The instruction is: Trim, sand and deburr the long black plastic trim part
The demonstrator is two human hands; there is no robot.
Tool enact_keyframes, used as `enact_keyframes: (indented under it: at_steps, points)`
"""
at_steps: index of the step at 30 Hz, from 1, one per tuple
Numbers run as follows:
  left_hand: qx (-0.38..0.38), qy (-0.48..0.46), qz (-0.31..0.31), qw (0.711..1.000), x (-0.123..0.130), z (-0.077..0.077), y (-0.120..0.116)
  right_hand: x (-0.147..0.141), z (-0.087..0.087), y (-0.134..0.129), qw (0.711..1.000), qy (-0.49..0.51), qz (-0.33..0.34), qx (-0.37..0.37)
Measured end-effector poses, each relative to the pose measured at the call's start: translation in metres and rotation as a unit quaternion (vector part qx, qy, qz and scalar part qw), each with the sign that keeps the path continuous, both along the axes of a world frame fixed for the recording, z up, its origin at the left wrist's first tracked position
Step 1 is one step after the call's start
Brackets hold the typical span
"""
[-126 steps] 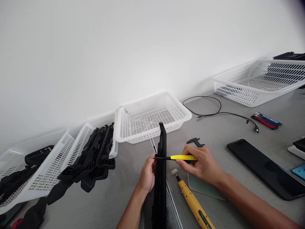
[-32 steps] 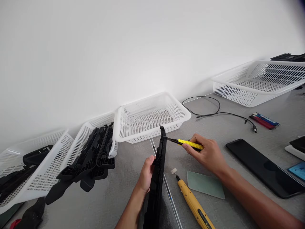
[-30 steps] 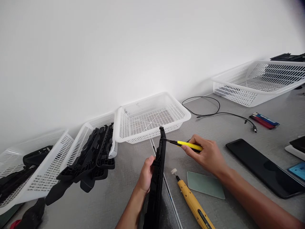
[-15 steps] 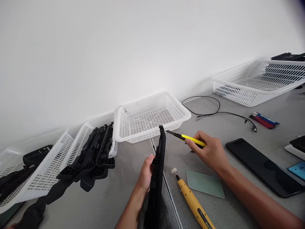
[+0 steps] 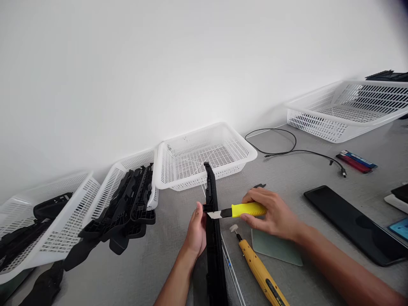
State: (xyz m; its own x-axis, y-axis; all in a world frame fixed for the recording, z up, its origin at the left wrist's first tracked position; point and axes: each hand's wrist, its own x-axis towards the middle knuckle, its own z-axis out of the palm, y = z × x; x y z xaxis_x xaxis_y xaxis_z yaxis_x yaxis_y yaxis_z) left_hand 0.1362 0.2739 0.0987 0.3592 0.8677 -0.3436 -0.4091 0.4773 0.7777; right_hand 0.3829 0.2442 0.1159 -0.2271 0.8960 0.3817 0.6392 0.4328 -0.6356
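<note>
A long black plastic part (image 5: 214, 250) stands lengthwise in front of me, its narrow end pointing at the wall. My left hand (image 5: 195, 231) grips its left side, thumb up along the edge and fingers mostly hidden behind it. In my right hand (image 5: 272, 212) is a yellow utility knife (image 5: 247, 209) with its blade out. The blade lies flat across the part, its tip close to my left thumb; whether it cuts in, I cannot tell. Below the knife rests a yellow rotary tool (image 5: 259, 272) with a pale tip. A greenish glass plate (image 5: 277, 248) lies partly under my right hand.
A white basket (image 5: 245, 159) stands by the wall, with another basket (image 5: 105, 182) of black parts (image 5: 127, 199) to its left and one more at far left (image 5: 47, 238). At right are a black phone (image 5: 353, 225), a cable (image 5: 306, 151), small packets (image 5: 357, 161) and a large basket (image 5: 338, 131).
My right hand has brought the knife down and toward me, from the part's far end to its middle near my left thumb. The part has turned slightly, its far end shifting left.
</note>
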Motion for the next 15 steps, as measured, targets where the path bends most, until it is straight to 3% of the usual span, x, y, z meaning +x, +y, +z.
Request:
enact_keyframes:
  at_steps: [5,10,15]
  points:
    - [0.032,0.008,-0.012,0.999,0.0004,-0.004,0.001,0.001,-0.0053,0.0042,0.998,0.002,-0.049,0.047]
    - [0.041,0.055,-0.051,0.996,-0.0037,-0.0094,0.0039,-0.0017,-0.0083,0.0079,0.987,0.009,-0.144,0.068]
    - [0.061,0.078,-0.063,0.993,-0.0045,-0.006,0.0043,-0.0049,-0.0054,0.0063,0.988,0.047,-0.147,0.019]
